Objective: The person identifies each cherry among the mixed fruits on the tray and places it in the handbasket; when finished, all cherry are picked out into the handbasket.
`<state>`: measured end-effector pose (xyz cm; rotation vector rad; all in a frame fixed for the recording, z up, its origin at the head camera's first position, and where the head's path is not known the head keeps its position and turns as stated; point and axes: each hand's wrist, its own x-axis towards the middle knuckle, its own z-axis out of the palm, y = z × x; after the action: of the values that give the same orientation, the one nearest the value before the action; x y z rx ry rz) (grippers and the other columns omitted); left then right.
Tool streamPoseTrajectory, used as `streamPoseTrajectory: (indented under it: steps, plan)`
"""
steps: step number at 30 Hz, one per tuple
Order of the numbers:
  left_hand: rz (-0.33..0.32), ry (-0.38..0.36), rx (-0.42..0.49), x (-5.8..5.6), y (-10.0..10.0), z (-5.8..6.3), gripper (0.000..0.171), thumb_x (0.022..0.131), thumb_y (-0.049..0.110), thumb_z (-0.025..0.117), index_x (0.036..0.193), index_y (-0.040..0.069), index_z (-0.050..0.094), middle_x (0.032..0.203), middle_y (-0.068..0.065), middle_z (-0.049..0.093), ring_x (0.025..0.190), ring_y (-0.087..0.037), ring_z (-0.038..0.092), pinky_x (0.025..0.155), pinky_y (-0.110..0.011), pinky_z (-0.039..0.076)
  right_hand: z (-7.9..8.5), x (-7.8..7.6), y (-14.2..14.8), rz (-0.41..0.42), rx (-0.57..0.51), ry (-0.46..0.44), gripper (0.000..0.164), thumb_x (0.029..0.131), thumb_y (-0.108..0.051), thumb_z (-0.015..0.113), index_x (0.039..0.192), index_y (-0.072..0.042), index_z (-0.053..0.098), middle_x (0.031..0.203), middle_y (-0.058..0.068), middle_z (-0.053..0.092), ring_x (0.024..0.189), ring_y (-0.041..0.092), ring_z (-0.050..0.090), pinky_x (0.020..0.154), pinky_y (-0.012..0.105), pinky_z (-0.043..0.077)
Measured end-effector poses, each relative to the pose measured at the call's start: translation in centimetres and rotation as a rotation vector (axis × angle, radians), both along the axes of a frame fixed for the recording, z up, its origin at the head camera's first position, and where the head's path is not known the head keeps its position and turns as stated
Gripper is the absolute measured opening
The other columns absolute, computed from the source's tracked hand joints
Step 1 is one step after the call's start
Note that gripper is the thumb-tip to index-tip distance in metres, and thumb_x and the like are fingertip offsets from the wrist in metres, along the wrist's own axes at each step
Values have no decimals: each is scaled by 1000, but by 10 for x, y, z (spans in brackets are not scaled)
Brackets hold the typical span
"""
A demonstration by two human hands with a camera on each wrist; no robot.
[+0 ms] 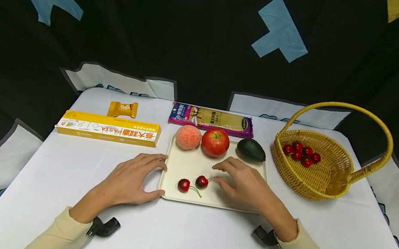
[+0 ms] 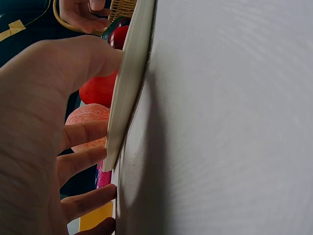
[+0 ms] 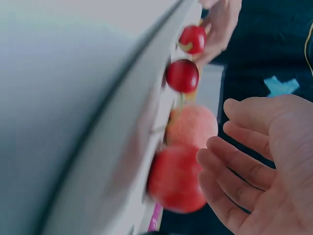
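On the cream tray [image 1: 178, 160] lie two cherries, one [image 1: 183, 185] with its stem pointing right and the other [image 1: 201, 182] nearer the middle. My left hand [image 1: 128, 178] touches the tray's left edge, thumb at the front corner and fingers spread farther back. Over the tray's right half hovers my right hand [image 1: 245, 184], fingers loosely bent and nothing between them in the right wrist view. Its thumb is close to the right cherry's stem; contact is unclear. Along the tray's back sit a pink peach [image 1: 188, 137], a red apple [image 1: 215, 142] and a dark avocado [image 1: 251, 150].
A wicker basket [image 1: 292, 180] with a tall handle stands to the right, several cherries [image 1: 306, 161] inside. Behind the tray lies a purple pasta packet [image 1: 212, 119]. At left are a yellow pasta box [image 1: 108, 128] and a small yellow wrapped snack [image 1: 122, 109].
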<state>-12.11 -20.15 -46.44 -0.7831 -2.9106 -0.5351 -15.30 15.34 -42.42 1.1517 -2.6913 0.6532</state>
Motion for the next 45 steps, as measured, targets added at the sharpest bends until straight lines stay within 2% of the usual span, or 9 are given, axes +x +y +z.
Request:
streamPoseTrajectory:
  steps: [5,14,23,34,40,45]
  plan:
    - [7,-7,0,0,1,-2,55,86,58,81,130,29,67,165,6,49,147,-24,50,98,-58,56,-6,4,-8,90,45,-4,28,96,-17,80,123,-13,75,121,-1,72,115,18,68,93,38,59]
    - [15,-21,-2,2,0,0,55,86,58,81,130,28,67,165,5,48,148,-25,49,101,-59,55,-15,7,-15,137,76,-45,32,98,-16,79,129,-14,74,128,0,71,120,19,67,99,39,58]
    - [19,-20,-1,2,0,-1,55,86,58,81,130,29,67,165,6,49,148,-24,49,100,-58,55,-17,9,-18,114,90,-47,33,96,-16,82,129,-16,76,124,-2,72,112,16,68,90,37,60]
    - [18,-19,0,3,-1,-3,55,86,58,81,130,29,67,165,6,49,147,-24,50,99,-58,56,-20,8,-14,63,113,-61,30,94,-16,84,122,-16,75,115,-2,73,103,14,69,84,35,61]
    - [25,-5,3,1,-2,0,55,85,56,82,129,29,67,164,5,50,145,-24,51,97,-59,56,-13,4,-9,31,102,-23,27,91,-16,82,117,-17,75,109,-4,72,94,12,66,79,34,59]
    - [10,-5,14,0,0,0,54,85,56,83,129,28,68,164,6,50,146,-23,51,97,-58,56,-5,2,4,-32,94,-35,25,92,-19,82,115,-22,75,109,-8,70,93,10,64,78,34,57]
